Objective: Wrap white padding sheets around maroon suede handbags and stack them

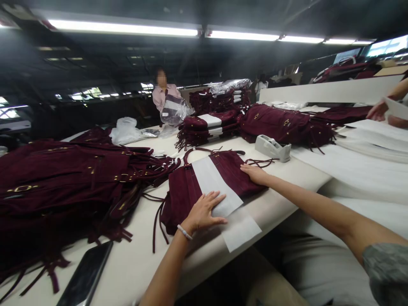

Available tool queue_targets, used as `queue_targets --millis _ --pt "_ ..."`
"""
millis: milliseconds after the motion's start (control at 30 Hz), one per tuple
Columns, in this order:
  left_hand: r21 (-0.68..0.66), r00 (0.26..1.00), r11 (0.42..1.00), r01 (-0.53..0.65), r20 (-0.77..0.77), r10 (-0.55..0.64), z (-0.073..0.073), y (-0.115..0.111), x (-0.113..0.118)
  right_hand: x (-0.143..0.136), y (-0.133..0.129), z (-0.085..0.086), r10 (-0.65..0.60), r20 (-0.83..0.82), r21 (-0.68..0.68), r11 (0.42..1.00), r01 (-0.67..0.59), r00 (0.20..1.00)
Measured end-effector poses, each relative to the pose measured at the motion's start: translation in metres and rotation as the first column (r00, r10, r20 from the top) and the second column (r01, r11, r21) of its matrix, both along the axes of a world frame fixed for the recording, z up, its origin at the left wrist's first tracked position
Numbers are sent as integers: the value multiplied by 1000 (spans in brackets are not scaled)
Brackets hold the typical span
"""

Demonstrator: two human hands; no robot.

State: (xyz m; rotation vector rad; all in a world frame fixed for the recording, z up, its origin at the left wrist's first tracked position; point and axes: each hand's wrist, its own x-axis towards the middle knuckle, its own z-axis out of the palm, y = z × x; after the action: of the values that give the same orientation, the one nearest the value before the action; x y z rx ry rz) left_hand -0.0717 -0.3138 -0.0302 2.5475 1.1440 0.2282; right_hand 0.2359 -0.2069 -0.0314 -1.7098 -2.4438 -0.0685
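Observation:
A burgundy handbag [181, 191] lies flat on the table in front of me, its handle toward the far side. Across its middle runs a strip of white paper [215, 176], and the near end of the paper hangs over the table edge. My left hand [205, 210] rests on the paper and the bag's near side, fingers spread, with a pale band on the wrist. On the bag's right end lies my right hand [255, 174], fingers stretched out flat. Neither hand grips anything.
Burgundy bags [63, 178] are heaped at left beside a phone [86, 272]. A grey tape dispenser [272, 148] stands right of the handbag. Behind it are stacked bags [210, 123]. White sheets [360, 157] cover the right side, near another person's hand [378, 111]. A person [165, 95] stands beyond the table.

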Motion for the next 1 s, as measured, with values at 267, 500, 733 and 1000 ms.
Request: queue_targets --millis 267,500,733,1000 --pt "-10 1000 1000 -20 -4 20 1 -1 0 -40 54 1 -330 -146 52 939 340 933" --pt "-17 999 1000 -25 -24 25 2 0 0 -41 98 -12 -418 -397 17 887 462 817" --pt "-4 999 999 -39 -17 39 -1 -1 -1 -43 141 -15 -367 -664 -98 906 411 652" --pt "-29 997 997 -68 -25 67 0 0 0 -53 167 -28 -396 -811 -251 901 354 430"
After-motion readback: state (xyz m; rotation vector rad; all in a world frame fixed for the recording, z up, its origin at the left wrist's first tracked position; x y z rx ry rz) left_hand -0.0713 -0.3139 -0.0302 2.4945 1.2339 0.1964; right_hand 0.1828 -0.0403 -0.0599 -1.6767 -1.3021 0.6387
